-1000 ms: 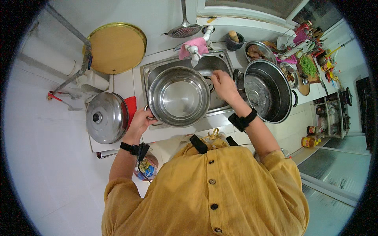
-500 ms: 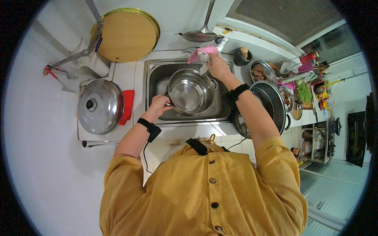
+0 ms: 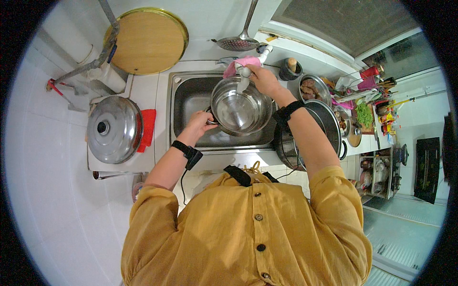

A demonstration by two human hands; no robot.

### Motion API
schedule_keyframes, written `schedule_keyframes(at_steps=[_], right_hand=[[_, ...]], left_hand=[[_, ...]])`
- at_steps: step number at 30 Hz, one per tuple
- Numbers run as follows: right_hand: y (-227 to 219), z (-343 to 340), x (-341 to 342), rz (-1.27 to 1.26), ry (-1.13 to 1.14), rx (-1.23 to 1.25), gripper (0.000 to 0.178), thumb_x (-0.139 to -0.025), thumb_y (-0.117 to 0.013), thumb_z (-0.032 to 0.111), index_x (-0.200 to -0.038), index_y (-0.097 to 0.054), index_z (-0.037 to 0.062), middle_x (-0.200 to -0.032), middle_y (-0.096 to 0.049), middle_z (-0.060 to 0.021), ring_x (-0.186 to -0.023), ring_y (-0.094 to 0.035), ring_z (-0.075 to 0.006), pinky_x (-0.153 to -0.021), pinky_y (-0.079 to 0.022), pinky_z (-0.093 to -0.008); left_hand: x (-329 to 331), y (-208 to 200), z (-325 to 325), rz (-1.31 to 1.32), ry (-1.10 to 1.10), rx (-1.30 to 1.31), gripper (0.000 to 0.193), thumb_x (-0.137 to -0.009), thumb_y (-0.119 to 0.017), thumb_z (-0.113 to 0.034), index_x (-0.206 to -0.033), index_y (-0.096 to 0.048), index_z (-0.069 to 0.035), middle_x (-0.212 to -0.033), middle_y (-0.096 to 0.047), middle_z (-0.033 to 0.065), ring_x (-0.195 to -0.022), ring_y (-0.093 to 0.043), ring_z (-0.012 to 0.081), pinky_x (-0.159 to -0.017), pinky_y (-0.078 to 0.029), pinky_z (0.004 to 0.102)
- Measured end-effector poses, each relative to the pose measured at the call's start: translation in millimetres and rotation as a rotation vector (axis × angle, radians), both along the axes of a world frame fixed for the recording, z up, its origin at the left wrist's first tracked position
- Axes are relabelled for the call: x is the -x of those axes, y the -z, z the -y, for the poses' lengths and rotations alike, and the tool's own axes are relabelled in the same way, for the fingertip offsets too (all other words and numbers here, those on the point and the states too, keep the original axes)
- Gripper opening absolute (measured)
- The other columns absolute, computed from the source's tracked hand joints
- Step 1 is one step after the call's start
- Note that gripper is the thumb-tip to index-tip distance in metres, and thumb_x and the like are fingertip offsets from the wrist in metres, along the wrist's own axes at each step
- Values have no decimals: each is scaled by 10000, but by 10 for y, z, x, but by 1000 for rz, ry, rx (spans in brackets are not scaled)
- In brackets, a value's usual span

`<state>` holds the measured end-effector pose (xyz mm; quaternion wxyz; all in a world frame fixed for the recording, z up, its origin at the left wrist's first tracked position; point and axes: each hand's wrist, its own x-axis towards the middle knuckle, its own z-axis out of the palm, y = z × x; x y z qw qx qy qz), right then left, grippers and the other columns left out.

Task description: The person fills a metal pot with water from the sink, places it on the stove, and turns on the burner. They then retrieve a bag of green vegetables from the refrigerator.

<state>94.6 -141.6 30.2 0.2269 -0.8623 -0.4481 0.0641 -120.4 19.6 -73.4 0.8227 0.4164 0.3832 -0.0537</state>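
- In the head view, the steel pot (image 3: 241, 107) is in the sink (image 3: 188, 102), toward its right side, with its far edge under the tap (image 3: 244, 83). I cannot tell whether its base touches the basin floor.
- My left hand (image 3: 198, 125) has its fingers curled narrow around the pot's left handle (image 3: 213, 122).
- My right hand (image 3: 265, 80) is at the tap, just beside the pink cloth (image 3: 243, 62) draped there; those fingers are drawn in, but I cannot tell whether they really grip the tap.
- I judge the pot stiff and hard to break, with a thin wall that should feel fairly light unless there is water in it; the shine inside does not let me tell.
- Its smooth steel would probably slip in wet fingers, so I would trust the handle more than the bare wall.
- With only the left side held, I expect any weight to pull the right side down; a second hold opposite would steady it. My right wrist is near that side, and I cannot make out a handle there.
- The mouth faces up toward me, showing the bare inside. Being round, the pot has no long axis across its rim; the held handle points left, out from the wall.
- Just right of the sink is the dark pot (image 3: 330, 122), partly behind my right forearm.
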Motion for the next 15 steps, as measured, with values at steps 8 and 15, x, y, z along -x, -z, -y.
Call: schedule_keyframes(at_steps=[8, 15], right_hand=[[34, -10, -3, 46, -14, 25, 417, -866, -562, 115, -1275, -515, 42, -1081, -629, -229, -993, -602, -397, -849, -485, -454], [-57, 45, 145, 96, 20, -8, 476, -864, -583, 152, -1317, -478, 46, -1163, -585, -242, -1022, -582, -408, -882, -473, -452]], left_hand=[[-19, 21, 38, -17, -1, 7, 142, -782, -549, 57, -901, -471, 52, -866, -507, 133, -778, -593, 254, -832, -600, 427], [10, -11, 76, -5, -18, 9, 138, -791, -535, 54, -913, -474, 75, -883, -509, 137, -786, -597, 256, -857, -585, 432]])
